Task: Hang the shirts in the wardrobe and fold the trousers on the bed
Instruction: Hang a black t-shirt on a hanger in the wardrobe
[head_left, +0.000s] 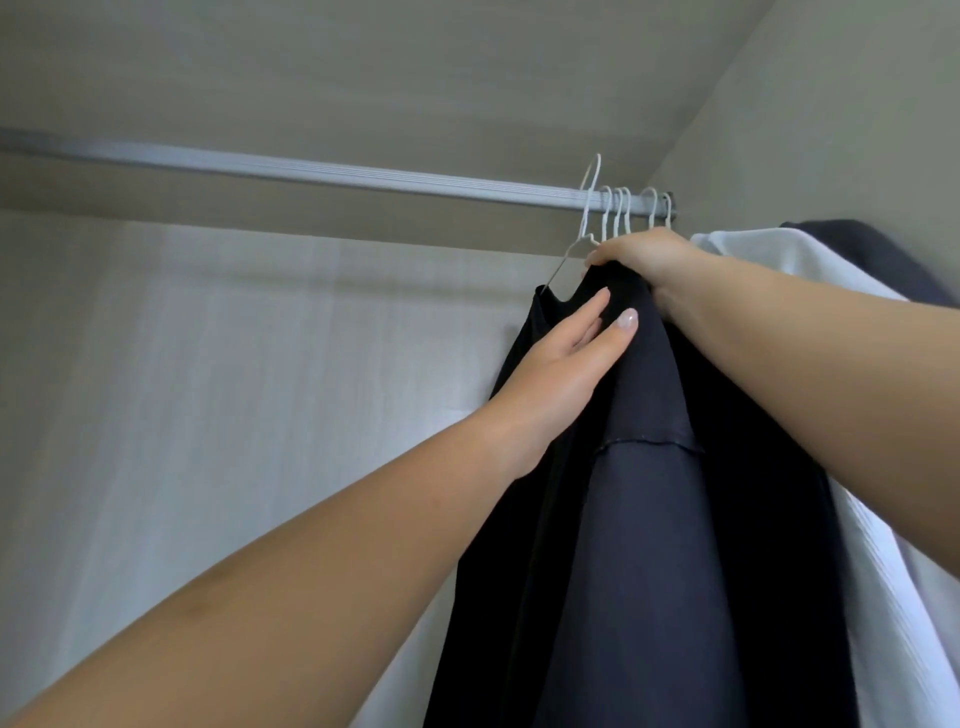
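**Last dark shirt at the rail, hook not yet trusted**

I had both arms up inside the wardrobe. My right hand (644, 254) was curled over the shoulder of the black shirt (587, 467), gripping the cloth just under the neck of its white hanger (584, 228). My left hand (563, 364) lay flat against the front of the same shirt, fingers straight, thumb pressed on the fabric, holding nothing. The hanger's hook stood up at the rail (311, 171), leaning left of the other hooks; I could not tell whether it sat fully over the bar. The navy shirt (654, 545) hung just beside, touching the black one, with the white shirt (769, 260) behind my right forearm and another dark garment past it in the corner.

The risk, as I judged it, was letting go too soon: a hook only half seated could slide off and drop the shirt. The collar also sat skewed on the wire, so a tug might pull one shoulder off. Crowded hooks could tangle.
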